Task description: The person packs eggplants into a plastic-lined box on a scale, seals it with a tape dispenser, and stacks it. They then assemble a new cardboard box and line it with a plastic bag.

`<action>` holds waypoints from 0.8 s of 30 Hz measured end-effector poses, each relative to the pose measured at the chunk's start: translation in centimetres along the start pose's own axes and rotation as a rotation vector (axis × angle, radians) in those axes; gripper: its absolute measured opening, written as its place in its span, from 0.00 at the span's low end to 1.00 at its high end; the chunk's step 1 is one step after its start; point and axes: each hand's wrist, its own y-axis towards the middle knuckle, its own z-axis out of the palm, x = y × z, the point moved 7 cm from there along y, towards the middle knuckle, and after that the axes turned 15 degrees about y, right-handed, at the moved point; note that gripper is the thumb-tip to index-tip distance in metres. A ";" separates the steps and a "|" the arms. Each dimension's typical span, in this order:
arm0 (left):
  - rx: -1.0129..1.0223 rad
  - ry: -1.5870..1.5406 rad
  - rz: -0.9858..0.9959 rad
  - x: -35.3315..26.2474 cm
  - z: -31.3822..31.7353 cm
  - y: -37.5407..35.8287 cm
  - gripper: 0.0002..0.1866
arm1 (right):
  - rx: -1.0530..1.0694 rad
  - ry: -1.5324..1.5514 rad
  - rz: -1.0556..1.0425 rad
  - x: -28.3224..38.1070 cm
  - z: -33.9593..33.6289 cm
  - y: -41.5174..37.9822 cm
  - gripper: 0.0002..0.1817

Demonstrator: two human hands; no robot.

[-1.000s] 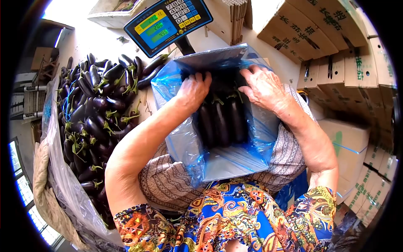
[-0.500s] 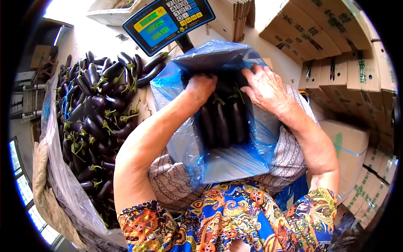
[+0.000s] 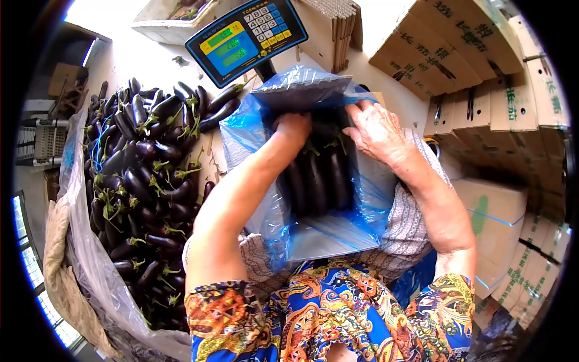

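Note:
In front of me stands a box with a blue plastic liner (image 3: 369, 205), its far flap raised. Long dark eggplants (image 3: 316, 181) lie side by side inside, stems toward the far end. My left hand (image 3: 294, 127) reaches into the box's far left part with its fingers curled down; shadow hides the fingertips and whatever is in them. At the far right side of the liner is my right hand (image 3: 375, 130), fingers bent but apart, thumb close to an eggplant's stem. Nothing is visible in its grasp.
A big pile of eggplants (image 3: 142, 181) lies on the left along a clear plastic sheet (image 3: 90, 259). A scale display (image 3: 247, 41) rises behind the box. Cardboard boxes (image 3: 458, 42) are stacked on the right, and a white crate (image 3: 172, 24) sits at the back.
My left hand has gone slightly deeper into the box. My right hand stays near the liner's right side, its fingers moved a little. The digits on the scale display have changed.

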 end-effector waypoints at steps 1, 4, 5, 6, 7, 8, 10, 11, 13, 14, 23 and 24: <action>0.035 -0.049 0.050 0.4 -0.1 -0.4 0.14 | -0.010 0.020 -0.005 -0.1 -0.2 -0.1 0.19; -0.062 0.132 0.336 1.4 -5.2 -4.8 0.13 | -0.061 0.076 -0.014 0.2 -1.2 -0.2 0.14; -0.131 -0.014 0.280 2.8 -7.4 -6.5 0.13 | -0.062 0.100 0.000 0.2 -1.7 -0.2 0.13; -0.201 -0.160 0.220 4.5 -9.6 -8.3 0.14 | -0.065 0.121 0.012 0.2 -2.0 -0.2 0.13; -0.239 -0.281 0.238 6.1 -11.8 -10.2 0.16 | -0.122 0.179 -0.014 0.4 -2.6 -0.1 0.12; -0.275 -0.403 0.253 7.8 -13.2 -12.1 0.17 | -0.160 0.210 -0.027 0.5 -2.9 -0.1 0.12; -0.369 -0.757 0.208 11.6 -12.9 -15.6 0.20 | -0.231 0.275 -0.054 0.9 -3.7 -0.1 0.12; -0.329 -0.910 0.075 13.8 -11.0 -17.2 0.19 | -0.244 0.329 -0.064 1.2 -4.0 -0.1 0.12; -0.279 -1.187 -0.227 17.3 -6.0 -21.2 0.16 | -0.270 0.332 -0.131 1.9 -4.4 0.0 0.10; -0.241 -1.289 -0.417 18.7 -2.2 -23.5 0.16 | -0.263 0.338 -0.148 2.4 -4.6 0.0 0.09; 0.048 -1.320 -1.190 9.6 24.2 -47.5 0.14 | 0.105 0.424 -0.095 4.0 -0.9 -0.5 0.11; 0.022 -1.435 -1.313 8.9 25.3 -49.4 0.14 | 0.228 0.434 -0.030 3.8 0.2 -0.8 0.13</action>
